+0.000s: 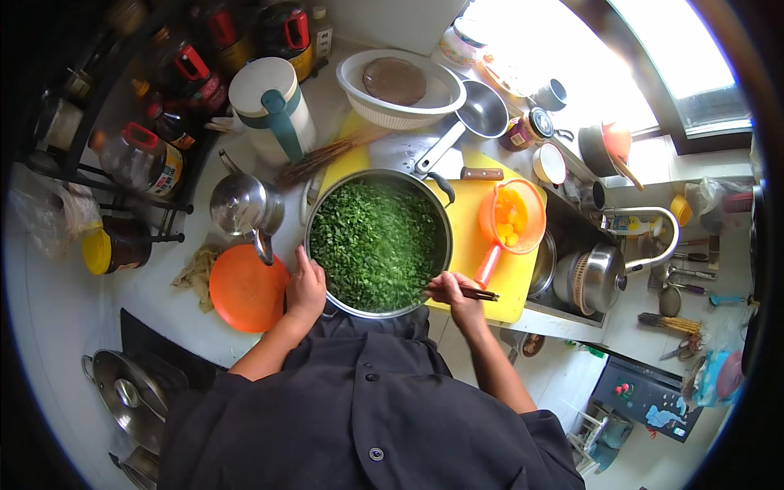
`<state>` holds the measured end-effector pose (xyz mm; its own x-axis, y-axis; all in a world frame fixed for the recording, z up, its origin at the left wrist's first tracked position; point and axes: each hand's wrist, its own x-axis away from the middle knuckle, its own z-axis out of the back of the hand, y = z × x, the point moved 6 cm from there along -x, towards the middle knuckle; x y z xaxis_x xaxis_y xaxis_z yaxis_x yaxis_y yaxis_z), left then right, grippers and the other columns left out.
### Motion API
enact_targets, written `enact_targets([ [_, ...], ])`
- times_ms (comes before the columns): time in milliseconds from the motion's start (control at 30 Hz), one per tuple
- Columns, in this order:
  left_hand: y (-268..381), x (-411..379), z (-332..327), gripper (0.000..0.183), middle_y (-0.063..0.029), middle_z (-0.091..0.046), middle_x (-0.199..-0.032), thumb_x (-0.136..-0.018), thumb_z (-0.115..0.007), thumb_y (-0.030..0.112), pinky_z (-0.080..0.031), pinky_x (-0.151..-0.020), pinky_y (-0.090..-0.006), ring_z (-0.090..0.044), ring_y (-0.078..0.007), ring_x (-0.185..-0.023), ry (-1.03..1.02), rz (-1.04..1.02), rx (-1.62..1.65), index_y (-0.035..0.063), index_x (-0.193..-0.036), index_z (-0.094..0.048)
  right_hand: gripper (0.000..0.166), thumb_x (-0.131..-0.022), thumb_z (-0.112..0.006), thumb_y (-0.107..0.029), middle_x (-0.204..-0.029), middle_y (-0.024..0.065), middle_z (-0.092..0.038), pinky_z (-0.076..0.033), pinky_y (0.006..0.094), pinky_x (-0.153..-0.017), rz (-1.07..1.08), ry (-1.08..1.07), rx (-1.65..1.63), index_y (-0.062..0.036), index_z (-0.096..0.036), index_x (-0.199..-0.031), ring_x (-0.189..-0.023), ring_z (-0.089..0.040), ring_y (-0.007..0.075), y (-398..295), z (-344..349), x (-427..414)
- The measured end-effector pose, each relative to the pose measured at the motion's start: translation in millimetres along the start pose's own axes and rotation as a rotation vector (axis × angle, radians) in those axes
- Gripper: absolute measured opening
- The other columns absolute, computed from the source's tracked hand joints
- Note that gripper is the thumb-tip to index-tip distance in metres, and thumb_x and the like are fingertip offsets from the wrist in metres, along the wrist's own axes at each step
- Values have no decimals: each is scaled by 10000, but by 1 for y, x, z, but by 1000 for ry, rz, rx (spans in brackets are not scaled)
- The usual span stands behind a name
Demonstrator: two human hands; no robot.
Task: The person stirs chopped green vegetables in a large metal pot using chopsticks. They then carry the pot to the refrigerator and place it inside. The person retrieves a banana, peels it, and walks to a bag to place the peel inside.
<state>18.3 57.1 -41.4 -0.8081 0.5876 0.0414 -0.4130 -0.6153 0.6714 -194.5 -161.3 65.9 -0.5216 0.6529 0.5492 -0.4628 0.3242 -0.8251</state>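
Observation:
Chopped green leaves fill a large round metal pot in front of me, partly on a yellow cutting board. My left hand grips the pot's rim at its lower left. Dark chopsticks are held in my right hand at the lower right rim; their tips are hidden or blurred among the leaves. Right of the pot, an orange plastic ladle-shaped bowl on the board holds several egg yolks. A wooden-handled knife lies behind the pot.
An orange plate, a steel kettle and a white-green jug stand left. A twig whisk, white colander and small saucepan are behind. At right is a sink with a curved faucet and a lidded steel pot.

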Motion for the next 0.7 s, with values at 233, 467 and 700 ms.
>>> enact_targets([
  [233,13,-1,12,560,-350,-551,-1114,-914,-451,112,-493,-733,-512,-584,-479,-872,-75,95,38,-105,-1374,-219,308,-986,-522,-298,-945,157,-667,-564,346,-769,-46,131,-475,2,-592,-983,-855,-687,272,0,-34,-10],
  [467,8,-1,6,571,-317,-587,-1009,-906,-459,105,-485,-713,-511,-585,-461,-847,-90,111,88,-110,-1373,-211,287,-1011,-470,-256,-955,151,-670,-555,350,-812,165,3,-412,5,-587,-1029,-912,-679,262,-50,-51,2],
  [700,13,-2,12,560,-307,-590,-990,-901,-465,100,-491,-700,-503,-593,-444,-832,-62,110,65,-116,-1361,-232,155,-949,-552,-91,-829,116,-657,-510,294,-693,539,13,353,21,-654,-921,-752,-644,188,-56,-74,-11],
])
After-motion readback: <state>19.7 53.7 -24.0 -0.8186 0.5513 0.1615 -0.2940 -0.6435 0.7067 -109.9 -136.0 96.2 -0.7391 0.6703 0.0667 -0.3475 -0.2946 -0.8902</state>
